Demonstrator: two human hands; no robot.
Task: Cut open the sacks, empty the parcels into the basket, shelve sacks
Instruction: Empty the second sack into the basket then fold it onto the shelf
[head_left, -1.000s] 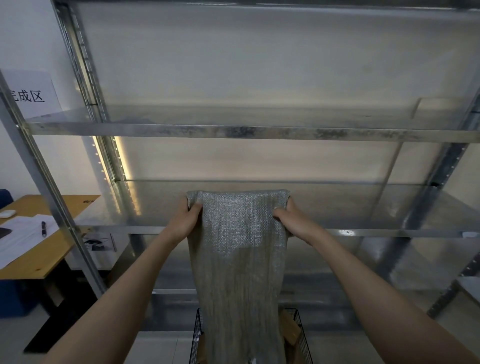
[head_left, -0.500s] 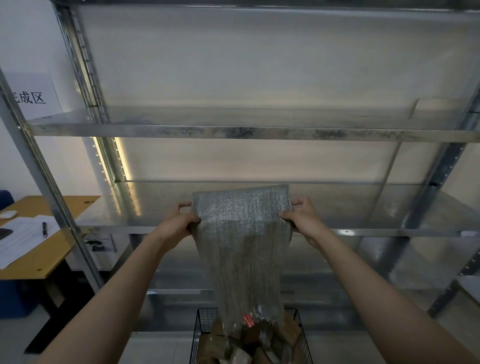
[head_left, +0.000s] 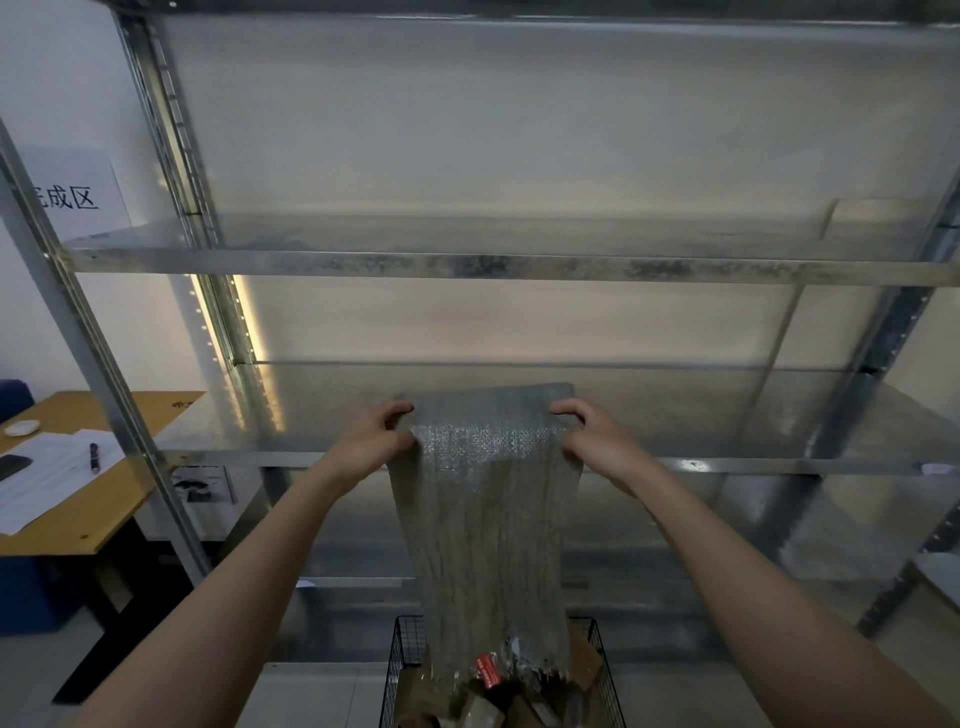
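- Our left hand (head_left: 375, 442) and right hand (head_left: 598, 441) each grip a top corner of the sack (head_left: 488, 525)
- It hangs open end down into the basket (head_left: 401, 647), with parcels (head_left: 483, 707) beneath

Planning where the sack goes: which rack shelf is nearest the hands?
The middle shelf, behind the left hand and right hand gripping the sack; the upper shelf sits well above, the lower shelf below.
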